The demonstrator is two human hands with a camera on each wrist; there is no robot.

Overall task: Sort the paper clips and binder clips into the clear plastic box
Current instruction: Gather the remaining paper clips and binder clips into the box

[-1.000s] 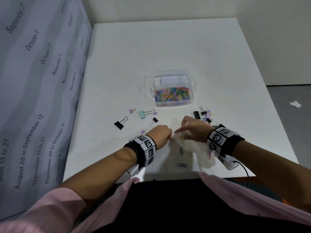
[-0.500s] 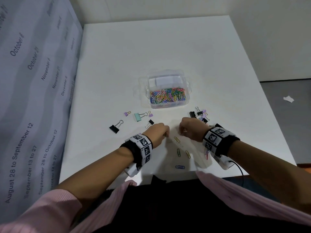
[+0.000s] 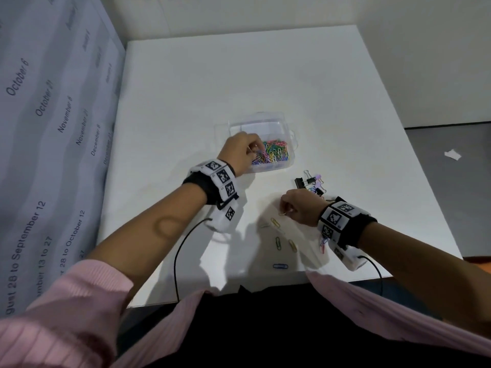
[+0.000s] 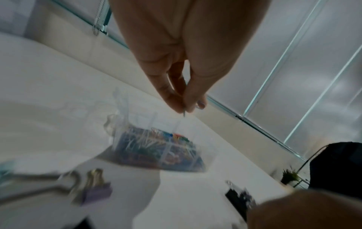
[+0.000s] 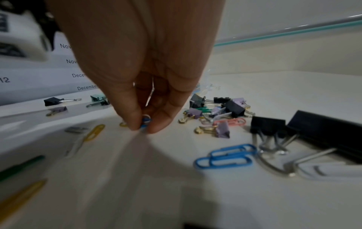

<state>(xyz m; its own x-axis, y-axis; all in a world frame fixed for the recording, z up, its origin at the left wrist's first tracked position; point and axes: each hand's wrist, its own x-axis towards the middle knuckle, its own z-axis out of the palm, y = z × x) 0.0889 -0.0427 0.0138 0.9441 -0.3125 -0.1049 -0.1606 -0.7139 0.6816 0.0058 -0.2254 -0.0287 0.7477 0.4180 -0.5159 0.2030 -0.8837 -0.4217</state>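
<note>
Left hand over the near left corner of the clear box, fingertips pinched together on a thin bit of wire, likely a paper clip, though blurred. Right hand low over the white desk, nearer the body, thumb and finger pinching a small blue clip right at the desk top. Both hands well apart.

Box in the middle of the desk, near part full of a pile of colored paper clips. Just right of the box and beside the right hand, a heap of binder clips, black and purple. Loose on the desk near the body: yellow clip, green clip, another yellow clip, blue clip. More binder clips off by the left side, seen from the right wrist. Paper wall with month names along the left edge of the desk.
</note>
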